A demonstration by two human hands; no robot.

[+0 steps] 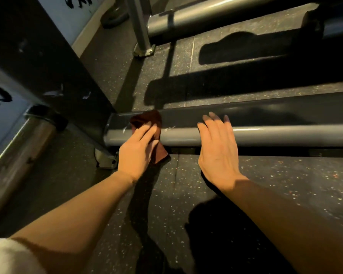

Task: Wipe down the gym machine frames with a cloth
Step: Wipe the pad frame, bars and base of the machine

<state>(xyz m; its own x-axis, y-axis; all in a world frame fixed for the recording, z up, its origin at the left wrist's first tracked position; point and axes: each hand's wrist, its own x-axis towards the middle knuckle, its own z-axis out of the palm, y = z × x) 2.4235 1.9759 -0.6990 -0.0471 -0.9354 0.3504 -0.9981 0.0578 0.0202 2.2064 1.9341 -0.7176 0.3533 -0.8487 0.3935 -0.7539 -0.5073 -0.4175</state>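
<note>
Low on the floor, my left hand [136,148] presses flat, fingers straight, on the cloth [147,120] draped over the frame [265,133]; right hand [216,149] spread beside. Soft, light cloth; best palmed mid-fold.

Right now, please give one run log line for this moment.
left hand: presses cloth on frame tube | right hand: open, on tube | step: wiping

left hand [136,148] presses brown cloth [147,123] on frame bar [265,133]; right hand [218,147] flat.
</note>
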